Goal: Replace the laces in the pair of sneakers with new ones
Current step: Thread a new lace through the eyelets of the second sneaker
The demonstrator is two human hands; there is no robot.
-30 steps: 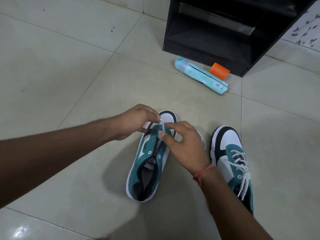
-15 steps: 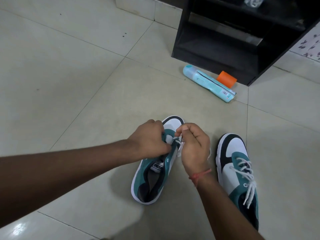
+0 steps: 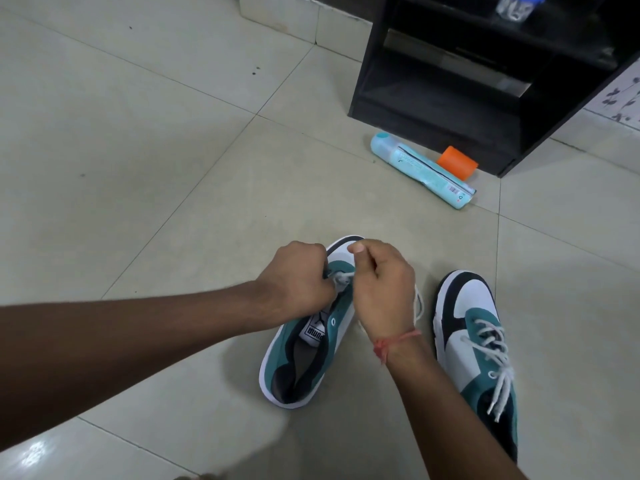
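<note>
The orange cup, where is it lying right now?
In the head view the orange cup lies on its side on the floor, upper right, touching the light blue tube and just in front of the black shelf unit.

left hand [image 3: 298,277]: fingers curled, gripping | right hand [image 3: 381,282]: fingers curled, pinching

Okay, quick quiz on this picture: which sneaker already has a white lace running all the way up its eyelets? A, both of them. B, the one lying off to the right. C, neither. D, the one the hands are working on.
B: the right sneaker shows white lace crisscrossed up its front, while the left sneaker has only a bit of white lace near its toe, where both hands work.
</note>
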